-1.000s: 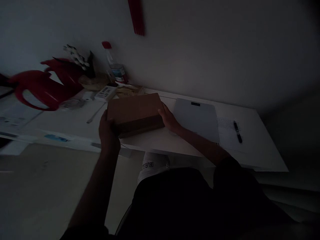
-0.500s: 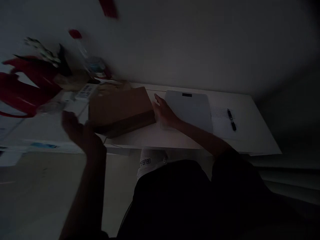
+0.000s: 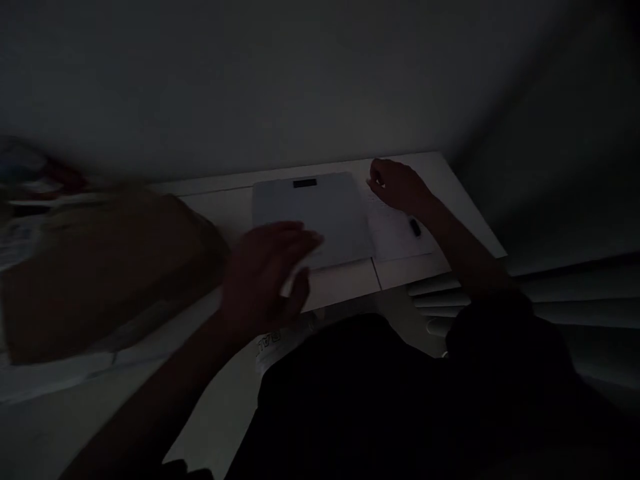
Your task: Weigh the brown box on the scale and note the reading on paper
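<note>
Bare forearms, left hand [image 3: 265,273] and right hand [image 3: 400,187] uncovered; dark short-sleeved top, pale lettered shorts at 6 o'clock

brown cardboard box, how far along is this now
Already done: the brown cardboard box lies flat on the white desk, and neither hand is on it. In hand: the left hand hovers open at the near edge of the flat grey scale, while the right hand rests on the white paper sheet near the black pen. Left: nothing is gripped yet.

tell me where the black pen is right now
In the head view the black pen lies on the sheet of paper at the right end of the white desk, just right of the grey scale and beside the right hand.
</note>
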A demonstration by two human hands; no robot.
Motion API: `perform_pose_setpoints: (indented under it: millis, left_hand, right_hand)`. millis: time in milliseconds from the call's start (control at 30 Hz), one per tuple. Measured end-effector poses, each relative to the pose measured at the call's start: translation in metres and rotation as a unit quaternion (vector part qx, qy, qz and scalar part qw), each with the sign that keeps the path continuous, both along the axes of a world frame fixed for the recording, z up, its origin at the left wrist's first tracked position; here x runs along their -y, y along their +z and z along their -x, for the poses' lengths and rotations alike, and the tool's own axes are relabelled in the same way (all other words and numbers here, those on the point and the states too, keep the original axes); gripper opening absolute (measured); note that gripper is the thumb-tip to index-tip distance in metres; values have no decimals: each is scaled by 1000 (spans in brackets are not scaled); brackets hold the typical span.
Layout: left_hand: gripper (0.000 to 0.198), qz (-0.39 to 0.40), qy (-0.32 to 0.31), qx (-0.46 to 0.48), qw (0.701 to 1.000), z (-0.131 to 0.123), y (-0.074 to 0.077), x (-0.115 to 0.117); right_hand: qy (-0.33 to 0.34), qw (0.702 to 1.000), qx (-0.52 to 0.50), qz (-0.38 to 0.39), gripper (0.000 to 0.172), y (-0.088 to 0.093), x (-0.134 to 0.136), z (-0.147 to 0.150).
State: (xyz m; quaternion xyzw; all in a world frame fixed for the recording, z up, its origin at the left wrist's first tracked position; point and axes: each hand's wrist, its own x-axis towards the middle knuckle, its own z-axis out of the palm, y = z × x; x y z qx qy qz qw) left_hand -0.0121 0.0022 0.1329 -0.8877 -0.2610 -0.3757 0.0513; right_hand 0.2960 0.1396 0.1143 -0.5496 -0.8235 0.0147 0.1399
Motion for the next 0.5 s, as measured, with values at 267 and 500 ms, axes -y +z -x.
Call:
perform_pose_setpoints:
  millis: [267,500]
  left_hand:
    - [36,-66,-168,-183,966,-124,-52,-26]
    - [44,-76,-135,-254,955,-191,-96,-31]
  right_hand:
    - [-133,971,174,98,30,-40,21,-71]
    - [-89,979,163,82,29,-52,25,-82]
